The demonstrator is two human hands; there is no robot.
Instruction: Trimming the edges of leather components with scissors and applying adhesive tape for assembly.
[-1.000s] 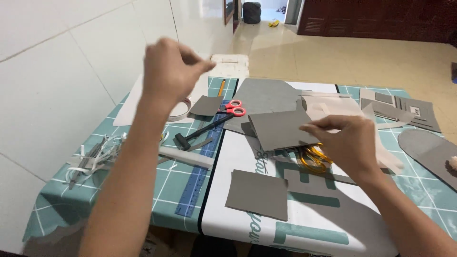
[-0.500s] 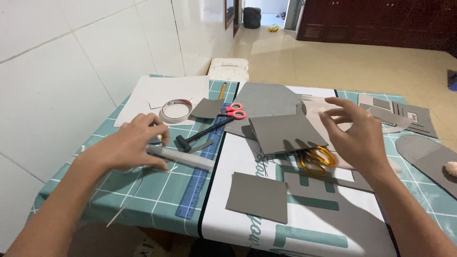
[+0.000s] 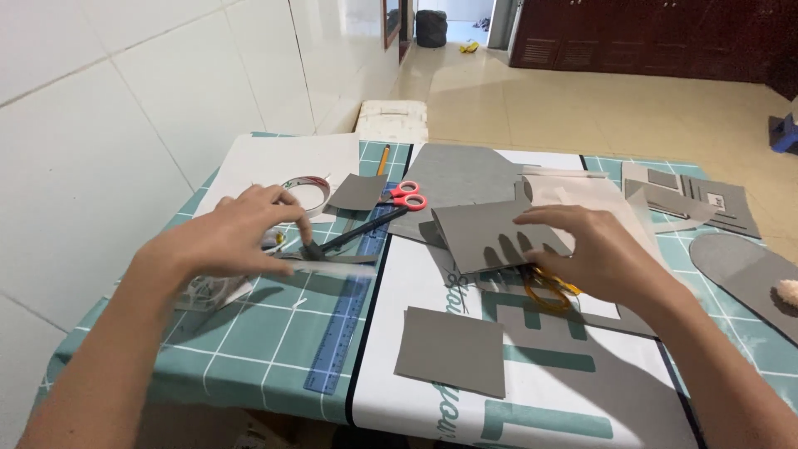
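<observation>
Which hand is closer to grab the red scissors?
Probably the left hand. It hovers over the black tool and pale strip lying right beside the blue plastic ruler, near the red-handled scissors. The right hand is busy, its fingers pressing on the grey cardboard sheet.

On the tabletop (image 3: 249,333), a ruler (image 3: 345,320) lies near the middle, with a square card piece (image 3: 451,351) to its right at the near edge. Scissors (image 3: 378,218) lie beyond the ruler's far end, a tape roll (image 3: 303,193) to their left and a large sheet (image 3: 465,179) just right.
</observation>
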